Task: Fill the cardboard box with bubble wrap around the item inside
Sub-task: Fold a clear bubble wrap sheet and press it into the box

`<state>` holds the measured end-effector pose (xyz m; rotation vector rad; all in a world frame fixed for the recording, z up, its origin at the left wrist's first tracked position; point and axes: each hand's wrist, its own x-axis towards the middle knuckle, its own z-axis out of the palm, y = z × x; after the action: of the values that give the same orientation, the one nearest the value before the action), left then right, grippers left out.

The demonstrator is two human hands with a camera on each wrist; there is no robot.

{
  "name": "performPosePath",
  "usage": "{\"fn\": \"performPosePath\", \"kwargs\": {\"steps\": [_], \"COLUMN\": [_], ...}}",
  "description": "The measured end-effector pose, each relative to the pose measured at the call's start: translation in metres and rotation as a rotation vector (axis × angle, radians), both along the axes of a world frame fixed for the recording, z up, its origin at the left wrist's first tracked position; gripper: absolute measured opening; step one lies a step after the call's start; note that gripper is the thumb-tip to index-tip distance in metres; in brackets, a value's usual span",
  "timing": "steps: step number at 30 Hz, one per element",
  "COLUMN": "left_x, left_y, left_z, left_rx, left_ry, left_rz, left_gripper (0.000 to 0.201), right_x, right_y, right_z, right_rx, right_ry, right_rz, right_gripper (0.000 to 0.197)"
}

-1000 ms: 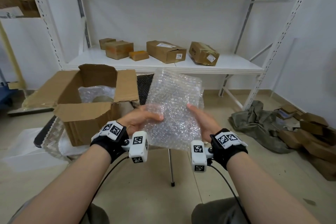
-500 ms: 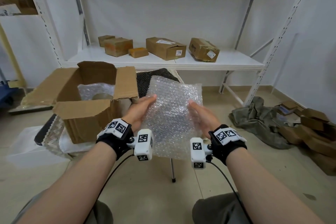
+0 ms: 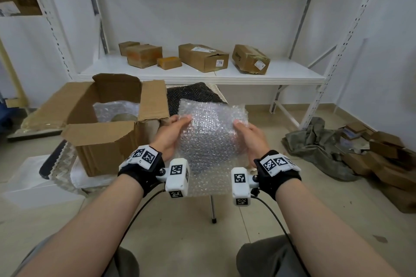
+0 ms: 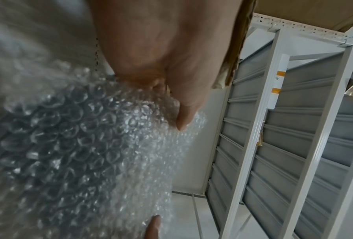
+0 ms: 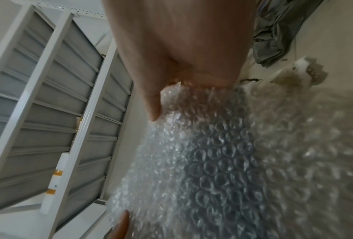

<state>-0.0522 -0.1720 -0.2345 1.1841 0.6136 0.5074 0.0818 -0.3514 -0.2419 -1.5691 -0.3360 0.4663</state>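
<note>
A white shelf (image 3: 292, 74) of a metal rack carries five closed cardboard parcels (image 3: 203, 57) in a loose row, two at the left touching, a small flat one just beside them, two longer ones to the right. The tiled floor (image 3: 191, 238) bears a heap of olive cloth (image 3: 319, 141) at the right, flattened brown cardboard (image 3: 387, 159) beside it, a white slab (image 3: 29, 184) at the left, and a thin metal leg (image 3: 212, 209) in the middle

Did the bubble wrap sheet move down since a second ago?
Yes. The bubble wrap sheet dropped: its top edge, earlier level with the white shelf, is now below it, lower than the open cardboard box rim.
</note>
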Motion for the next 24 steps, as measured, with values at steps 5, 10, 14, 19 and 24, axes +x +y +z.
{"fn": "performPosePath", "kwargs": {"steps": [5,10,14,19,24], "left_x": [0.000,0.000,0.003,-0.001,-0.016], "left_y": [0.001,-0.002,-0.006,-0.009,-0.010], "left_z": [0.000,0.000,0.002,0.002,0.013], "left_rx": [0.012,0.042,0.059,0.176,0.319], "left_ry": [-0.025,-0.002,0.020,0.028,0.127], "left_rz": [0.035,0.012,0.064,-0.017,-0.430], "left_gripper": [0.015,0.025,0.011,0.018,0.017], "right_x": [0.002,0.001,0.001,0.004,0.010], "right_y": [0.000,0.001,-0.001,-0.002,-0.011], "right_z": [0.001,0.001,0.003,0.001,0.003], "right_rx": [-0.079,-0.062,-0.014,-0.007,0.024], "right_ry": [0.049,0.088,0.069,0.081,0.174], "right_rz": [-0.033,-0.054,-0.109,-0.209,-0.296], "right_gripper": [0.012,0.048,0.023,0.022,0.019]}}
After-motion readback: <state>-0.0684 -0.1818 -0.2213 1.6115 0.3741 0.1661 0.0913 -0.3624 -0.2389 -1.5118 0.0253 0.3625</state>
